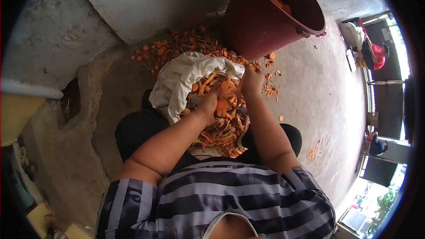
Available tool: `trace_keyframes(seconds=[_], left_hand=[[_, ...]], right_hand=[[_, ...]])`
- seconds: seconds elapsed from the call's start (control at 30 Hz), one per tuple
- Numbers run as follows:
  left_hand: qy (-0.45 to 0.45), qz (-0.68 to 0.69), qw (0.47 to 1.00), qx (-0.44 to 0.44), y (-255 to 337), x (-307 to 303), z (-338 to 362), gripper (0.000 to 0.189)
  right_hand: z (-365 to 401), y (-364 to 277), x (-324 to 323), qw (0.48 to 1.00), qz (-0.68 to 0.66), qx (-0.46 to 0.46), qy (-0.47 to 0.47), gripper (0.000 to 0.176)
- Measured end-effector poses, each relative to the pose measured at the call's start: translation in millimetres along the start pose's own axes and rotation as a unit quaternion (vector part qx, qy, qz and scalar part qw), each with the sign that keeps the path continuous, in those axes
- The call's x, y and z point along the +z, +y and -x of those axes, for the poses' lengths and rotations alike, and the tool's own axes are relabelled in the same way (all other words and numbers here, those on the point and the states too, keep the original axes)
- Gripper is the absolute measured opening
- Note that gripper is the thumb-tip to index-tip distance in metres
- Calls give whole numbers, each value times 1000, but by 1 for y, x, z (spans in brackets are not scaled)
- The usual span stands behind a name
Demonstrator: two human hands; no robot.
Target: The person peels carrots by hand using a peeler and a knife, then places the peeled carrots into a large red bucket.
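Head view: carrot (pixel 222 105) in left hand (pixel 209 107), above peelings (pixel 215 140).

One head camera, pitched steeply down

The one view looks from the wearer's head, forward and sharply downward. It hangs close over the body: the striped shirt (pixel 195 190) fills the lower middle, its neckline cut by the bottom edge. Left hand (pixel 208 106) and right hand (pixel 253 79) lie near the centre, at close range. Farther out, the red bucket (pixel 261 35) is cropped by the top edge. The lens is very wide, with dark rounded corners; at right it reaches across the floor (pixel 327 88) to distant people (pixel 379 56), shown tipped sideways.
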State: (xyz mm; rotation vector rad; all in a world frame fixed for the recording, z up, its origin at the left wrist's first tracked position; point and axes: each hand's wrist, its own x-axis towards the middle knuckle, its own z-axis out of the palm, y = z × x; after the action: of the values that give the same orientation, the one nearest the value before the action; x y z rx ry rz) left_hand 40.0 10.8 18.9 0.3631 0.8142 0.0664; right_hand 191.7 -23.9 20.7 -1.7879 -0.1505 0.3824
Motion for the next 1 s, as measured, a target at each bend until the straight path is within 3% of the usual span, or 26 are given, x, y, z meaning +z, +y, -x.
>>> trace_keyframes(seconds=[0.17, 0.23, 0.27, 0.33, 0.43, 0.57, 0.67, 0.77, 0.8, 0.83, 0.9, 1.0], left_hand=[[-60, 90, 993, -37, 4, 3, 7, 29], [-117, 108, 987, 3, 4, -3, -3, 29], [-145, 116, 982, 24, 5, -7, -7, 29], [-137, 120, 983, 31, 10, -5, -2, 29], [-86, 96, 991, 30, 5, -8, -8, 29], [-75, 95, 992, 39, -8, -5, -3, 29], [-67, 58, 994, 66, -11, -11, -11, 29], [-5, 46, 997, 54, -4, -8, -14, 29], [-14, 14, 998, 57, -3, -6, -12, 29], [-23, -20, 998, 59, -2, -4, -8, 30], [-33, -80, 994, 68, -7, -6, -5, 30], [-26, -110, 990, 78, -9, -9, -5, 30]], right_hand=[[-35, -13, -1, 991, -77, 25, 102, 17], [-28, -21, -6, 985, -98, 62, 124, 18], [-20, -22, -11, 990, -88, 72, 82, 17], [2, -22, -24, 993, -70, 92, -2, 18], [26, -20, -16, 996, -65, 59, -23, 17], [-19, -14, -4, 999, -7, -6, 40, 16], [-44, -13, -5, 989, -83, -38, 118, 20], [-19, -17, -18, 999, -33, -4, 28, 21], [-11, -7, -17, 999, 42, -23, 8, 20], [-4, 6, -4, 995, -81, -56, 13, 29], [-16, 2, -5, 998, 68, 5, 18, 34], [-83, 48, -8, 990, 48, -75, 105, 41]])
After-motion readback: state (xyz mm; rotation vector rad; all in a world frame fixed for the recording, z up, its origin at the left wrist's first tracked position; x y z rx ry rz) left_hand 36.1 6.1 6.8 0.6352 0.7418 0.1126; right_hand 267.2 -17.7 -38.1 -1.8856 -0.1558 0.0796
